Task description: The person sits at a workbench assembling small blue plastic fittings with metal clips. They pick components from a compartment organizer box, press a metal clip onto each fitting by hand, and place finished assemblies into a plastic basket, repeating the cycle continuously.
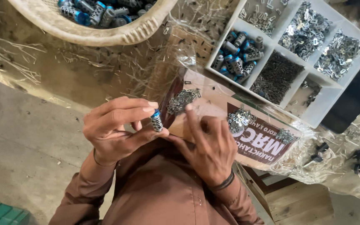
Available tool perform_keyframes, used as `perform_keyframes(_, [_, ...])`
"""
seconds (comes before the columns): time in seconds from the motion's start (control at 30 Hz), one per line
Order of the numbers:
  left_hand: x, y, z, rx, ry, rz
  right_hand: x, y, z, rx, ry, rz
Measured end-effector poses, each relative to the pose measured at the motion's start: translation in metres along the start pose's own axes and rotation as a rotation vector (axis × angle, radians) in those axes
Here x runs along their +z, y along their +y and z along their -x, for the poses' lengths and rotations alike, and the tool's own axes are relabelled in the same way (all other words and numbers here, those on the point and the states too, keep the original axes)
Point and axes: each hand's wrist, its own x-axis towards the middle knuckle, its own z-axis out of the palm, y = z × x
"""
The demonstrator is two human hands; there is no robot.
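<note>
Left hand (113,125) pinches 1 small grey cylinder with a blue cap (156,121) between thumb and fingertips, held upright above the lap, just off the worktop (42,137) edge. Right hand (211,143) is beside it, fingers loosely curled, index tip raised near the cylinder; can't tell if it holds a small part. Looks mid-assembly on this piece. Done so far, judging by stock: basket (92,35) at top holds a heap of similar blue-capped cylinders. Left to do: tray (313,121) still has a compartment of cylinders (238,54), plus compartments of metal clips (305,29) and dark pins (276,77). Small clip piles (183,99) sit on the cardboard (213,104) near the hands. Plenty of stock remains.
</note>
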Motion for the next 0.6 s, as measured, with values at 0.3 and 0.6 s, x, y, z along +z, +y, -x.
perform_keyframes(0.3, [0.043, 0.002, -0.008, 0.064, -0.216, 0.154, 0.005, 0.034, 0.071, -0.036, 0.271, -0.610])
perform_keyframes(0.6, [0.079, 0.019, -0.007, 0.089, -0.404, 0.324, 0.004, 0.026, 0.100, 0.505, 0.316, -1.727])
